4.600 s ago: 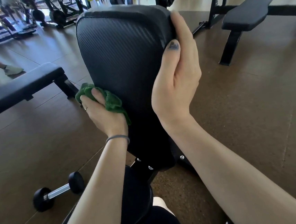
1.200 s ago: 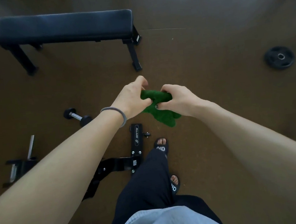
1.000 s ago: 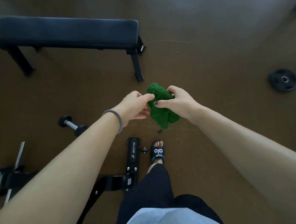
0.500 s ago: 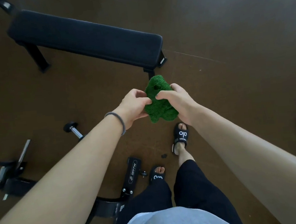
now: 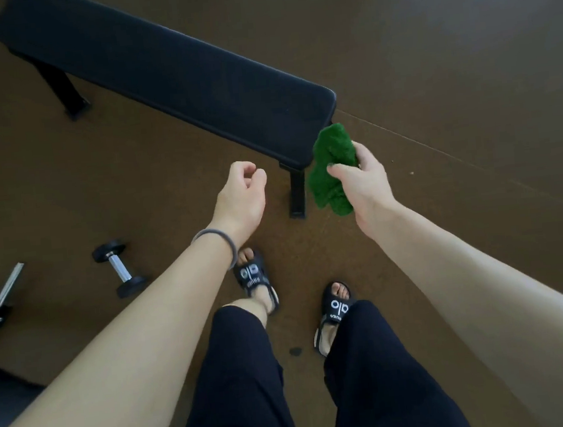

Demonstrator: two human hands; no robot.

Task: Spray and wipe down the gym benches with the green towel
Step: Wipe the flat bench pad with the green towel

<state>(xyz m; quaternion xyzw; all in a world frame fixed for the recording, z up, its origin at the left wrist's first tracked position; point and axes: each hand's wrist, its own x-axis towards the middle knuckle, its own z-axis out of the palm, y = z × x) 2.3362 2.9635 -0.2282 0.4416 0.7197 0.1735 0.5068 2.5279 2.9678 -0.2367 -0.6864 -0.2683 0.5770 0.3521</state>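
Brown gym floor [image 5: 429, 44] below us, black bench [image 5: 163, 69] ahead. Our right hand [image 5: 363, 184] grips the green towel [image 5: 329, 171]; our left hand [image 5: 240, 196] hangs loosely curled, holding nothing.

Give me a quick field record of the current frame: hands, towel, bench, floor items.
left hand: empty, fingers loosely curled, above the floor
right hand: grips the green towel
towel state: bunched, hanging from the grip, off the bench
flat bench: black pad, nothing on it, just ahead of both hands
dumbbell: on the floor to the left
spray bottle: none visible
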